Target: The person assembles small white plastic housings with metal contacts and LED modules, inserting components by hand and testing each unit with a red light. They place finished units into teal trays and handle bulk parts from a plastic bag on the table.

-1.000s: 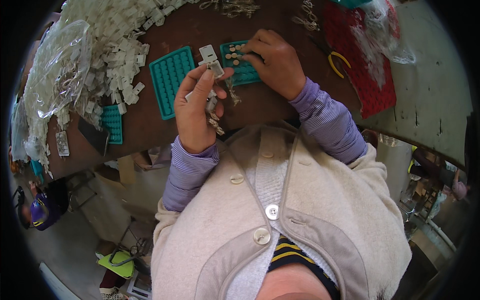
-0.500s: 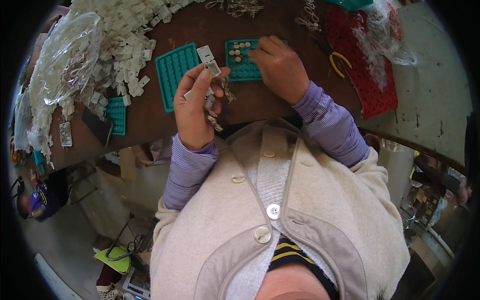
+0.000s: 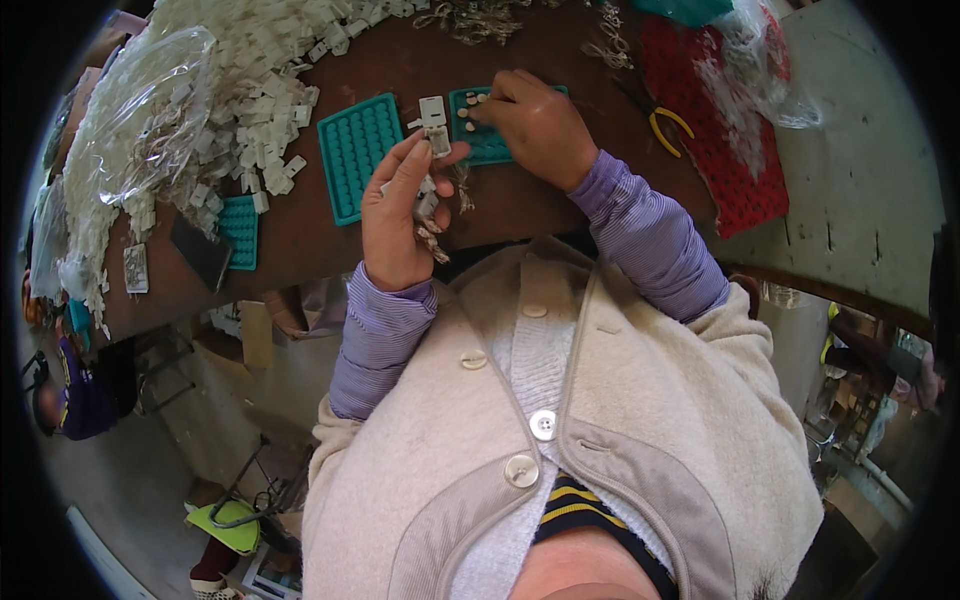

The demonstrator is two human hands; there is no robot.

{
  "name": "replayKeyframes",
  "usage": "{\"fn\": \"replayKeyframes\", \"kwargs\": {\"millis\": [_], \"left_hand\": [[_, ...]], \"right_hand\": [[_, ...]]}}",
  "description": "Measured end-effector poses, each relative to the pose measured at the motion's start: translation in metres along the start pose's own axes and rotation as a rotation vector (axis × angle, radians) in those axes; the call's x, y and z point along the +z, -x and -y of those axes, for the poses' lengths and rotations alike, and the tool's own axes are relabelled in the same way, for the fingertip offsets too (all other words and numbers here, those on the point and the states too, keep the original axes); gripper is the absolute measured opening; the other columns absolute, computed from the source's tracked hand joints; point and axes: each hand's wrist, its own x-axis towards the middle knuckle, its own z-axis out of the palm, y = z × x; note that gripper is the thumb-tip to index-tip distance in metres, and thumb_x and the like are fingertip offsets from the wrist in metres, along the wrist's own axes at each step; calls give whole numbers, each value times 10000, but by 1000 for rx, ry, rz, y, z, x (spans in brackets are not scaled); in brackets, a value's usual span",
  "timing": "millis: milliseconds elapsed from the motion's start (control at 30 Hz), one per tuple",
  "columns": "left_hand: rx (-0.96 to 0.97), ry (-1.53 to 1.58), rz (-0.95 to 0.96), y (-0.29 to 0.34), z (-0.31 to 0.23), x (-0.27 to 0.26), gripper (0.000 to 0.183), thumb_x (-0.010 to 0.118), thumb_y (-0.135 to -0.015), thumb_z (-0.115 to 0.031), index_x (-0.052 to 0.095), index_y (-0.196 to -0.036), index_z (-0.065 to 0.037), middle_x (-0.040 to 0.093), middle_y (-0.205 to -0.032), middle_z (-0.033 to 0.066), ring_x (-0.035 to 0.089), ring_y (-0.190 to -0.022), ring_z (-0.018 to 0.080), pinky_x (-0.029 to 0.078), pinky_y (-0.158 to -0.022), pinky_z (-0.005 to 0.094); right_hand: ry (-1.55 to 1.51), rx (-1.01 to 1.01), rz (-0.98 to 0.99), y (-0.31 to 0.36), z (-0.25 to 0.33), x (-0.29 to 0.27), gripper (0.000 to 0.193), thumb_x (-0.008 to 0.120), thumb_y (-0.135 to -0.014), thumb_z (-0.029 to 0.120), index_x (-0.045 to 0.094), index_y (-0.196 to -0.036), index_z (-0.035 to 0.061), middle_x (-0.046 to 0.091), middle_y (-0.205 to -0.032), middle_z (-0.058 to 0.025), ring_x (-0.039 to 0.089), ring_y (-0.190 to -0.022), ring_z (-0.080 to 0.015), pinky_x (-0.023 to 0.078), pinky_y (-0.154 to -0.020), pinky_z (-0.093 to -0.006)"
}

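Observation:
My left hand point(image 3: 398, 225) is closed around a small white plastic case point(image 3: 438, 142), its lid hinged up at the top. More small white pieces and bundled pale wires point(image 3: 430, 240) hang from the same palm. Over a teal moulded tray point(image 3: 490, 152), my right hand point(image 3: 540, 125) has its thumb and fingers drawn together at several small round cream discs point(image 3: 471, 113) in the tray. Whether a disc is between those fingertips is hidden. A second teal tray point(image 3: 358, 150), with rows of round cups, lies left of the case.
A big heap of white plastic cases point(image 3: 260, 100), partly under clear plastic film point(image 3: 150, 110), covers the table's left. Yellow-handled pliers point(image 3: 670, 130) lie at right beside a red patterned cloth point(image 3: 750, 190). A smaller teal tray point(image 3: 238, 230) sits near the front edge. Wire bundles point(image 3: 470, 18) lie at the back.
My right hand has moved a little left over the tray, and its fingertips now cover more of the discs. The left hand keeps its hold on the case, shifted slightly right.

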Motion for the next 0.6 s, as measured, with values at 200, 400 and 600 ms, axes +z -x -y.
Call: {"fn": "replayKeyframes", "kwargs": {"millis": [200, 400, 600], "left_hand": [[-1, -20, -14, 2, -1, 1, 338, 662, -1051, -198, 631, -1341, -27, 760, -1135, 118, 654, -784, 62, 509, -532, 178], [113, -221, 39, 11, 10, 24, 377, 751, -992, -156, 658, -1335, -27, 725, -1039, 29, 650, -808, 47, 489, -570, 178], [161, -459, 76, 20, 15, 40, 348, 806, -943, -115, 700, -1265, -39, 706, -983, -5, 642, -777, 29, 471, -586, 167]], "right_hand": [[-156, -6, -156, -6, 23, -15, 121, 743, -811, 23, 732, -928, 52, 632, -894, -104, 666, -863, -286, 566, -741, -391], [-203, 10, -284, 5, 57, -42, 119, 781, -797, 17, 709, -890, 33, 630, -864, -105, 665, -809, -287, 566, -707, -379], [-214, 15, -328, 20, 62, -58, 162, 760, -811, -14, 731, -965, 27, 638, -859, -88, 675, -784, -259, 570, -667, -353]]}}
